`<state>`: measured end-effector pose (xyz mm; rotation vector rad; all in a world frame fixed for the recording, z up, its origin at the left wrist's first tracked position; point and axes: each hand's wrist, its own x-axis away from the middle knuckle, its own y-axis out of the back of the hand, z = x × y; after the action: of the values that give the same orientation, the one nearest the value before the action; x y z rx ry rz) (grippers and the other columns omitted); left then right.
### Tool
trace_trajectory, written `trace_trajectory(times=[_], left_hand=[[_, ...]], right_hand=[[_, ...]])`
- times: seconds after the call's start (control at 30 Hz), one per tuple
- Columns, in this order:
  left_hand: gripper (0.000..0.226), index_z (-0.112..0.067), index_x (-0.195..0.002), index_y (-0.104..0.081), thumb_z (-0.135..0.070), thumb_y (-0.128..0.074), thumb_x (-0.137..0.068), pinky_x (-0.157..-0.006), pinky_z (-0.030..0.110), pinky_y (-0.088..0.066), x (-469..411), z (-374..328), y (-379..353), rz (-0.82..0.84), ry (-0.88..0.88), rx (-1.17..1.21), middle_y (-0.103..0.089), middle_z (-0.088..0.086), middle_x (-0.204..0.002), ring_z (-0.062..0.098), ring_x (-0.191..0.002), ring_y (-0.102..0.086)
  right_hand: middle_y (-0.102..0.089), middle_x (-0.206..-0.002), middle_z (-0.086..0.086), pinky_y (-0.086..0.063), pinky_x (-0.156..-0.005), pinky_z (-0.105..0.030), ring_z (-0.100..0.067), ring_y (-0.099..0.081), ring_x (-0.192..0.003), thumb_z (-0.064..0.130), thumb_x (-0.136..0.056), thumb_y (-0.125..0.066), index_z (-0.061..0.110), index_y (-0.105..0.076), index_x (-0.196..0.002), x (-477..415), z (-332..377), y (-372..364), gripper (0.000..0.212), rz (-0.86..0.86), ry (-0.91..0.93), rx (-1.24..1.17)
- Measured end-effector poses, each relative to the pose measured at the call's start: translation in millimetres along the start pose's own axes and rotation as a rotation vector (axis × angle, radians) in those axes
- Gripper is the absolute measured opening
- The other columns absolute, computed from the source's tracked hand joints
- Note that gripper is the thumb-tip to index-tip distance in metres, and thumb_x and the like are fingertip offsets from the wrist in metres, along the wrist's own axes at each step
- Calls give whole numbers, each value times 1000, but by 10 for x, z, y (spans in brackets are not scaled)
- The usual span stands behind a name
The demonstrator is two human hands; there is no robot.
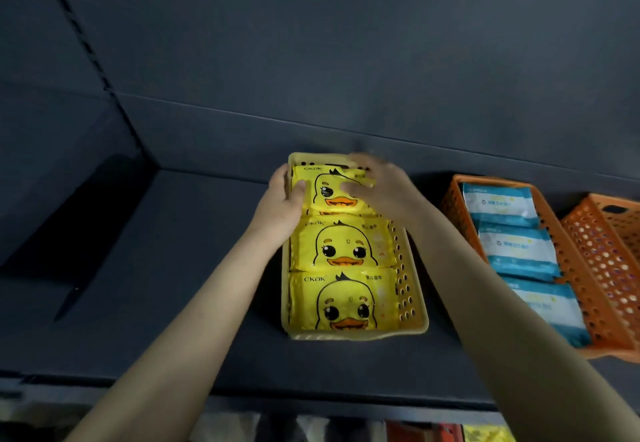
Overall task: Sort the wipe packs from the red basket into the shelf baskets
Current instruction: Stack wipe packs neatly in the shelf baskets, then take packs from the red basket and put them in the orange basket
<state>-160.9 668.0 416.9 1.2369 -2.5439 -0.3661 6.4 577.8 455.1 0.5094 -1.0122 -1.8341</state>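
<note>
A yellow perforated basket [410,298] stands on the dark shelf and holds three yellow duck-print wipe packs in a row. The rearmost duck pack [320,190] is at the basket's far end. My left hand [285,201] holds its left edge, thumb on the front face and fingers behind. My right hand [379,187] is blurred, with its fingers curled over the pack's right top corner. The middle duck pack [341,244] and the front duck pack [341,303] lie untouched. The red basket is not in view.
To the right an orange basket [568,265] holds three blue-and-white wipe packs [516,249]. A second orange basket [613,230] is cut by the right edge. The shelf's dark back wall rises behind. Below the shelf edge, coloured packs [485,433] show faintly.
</note>
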Motion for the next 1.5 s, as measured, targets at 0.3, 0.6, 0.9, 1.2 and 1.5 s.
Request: trace_trajectory(times=[0.3,0.6,0.9,1.2,1.5], left_hand=[[51,-12,-144,-40,-36,-46,-99,-105,51,-36,580,-586,-363,-116,-289,-662,-40,14,-148,40,-131,-39],[35,-13,-127,-59,-23,-55,-94,-84,42,-49,2755,-592,-1868,29,-801,-632,-61,5,-128,32,-107,-58],[40,-20,-134,-54,-29,-52,-95,-92,39,-48,4463,448,-3076,503,-729,-805,-58,-2,-134,24,-118,-55],[39,-20,-133,-52,-33,-51,-96,-90,37,-49,4536,989,-3858,670,-401,-832,-55,-1,-132,21,-117,-53],[36,-14,-129,-56,-29,-54,-96,-89,31,-50,4130,1608,-5335,653,44,-595,-63,6,-126,22,-110,-61]], right_hand=[[-61,-129,-11,-36,-96,-27,-27,-55,-121,25,-87,-71,12,-59,-131,1576,-546,782,47,-431,-131,65],[-61,-126,-12,-43,-97,-36,-30,-55,-119,24,-85,-73,11,-60,-127,4504,-1580,616,46,-501,-333,123],[-66,-120,-15,-44,-90,-33,-33,-61,-110,14,-80,-76,5,-66,-119,6758,-2339,-283,41,-404,-704,-52],[-62,-126,-10,-42,-100,-36,-28,-55,-117,23,-86,-71,13,-61,-126,6971,-3268,-481,43,-259,-860,-161],[-70,-115,-11,-49,-87,-34,-30,-64,-106,16,-86,-72,8,-65,-119,6292,-4898,-539,35,-70,-947,-309]])
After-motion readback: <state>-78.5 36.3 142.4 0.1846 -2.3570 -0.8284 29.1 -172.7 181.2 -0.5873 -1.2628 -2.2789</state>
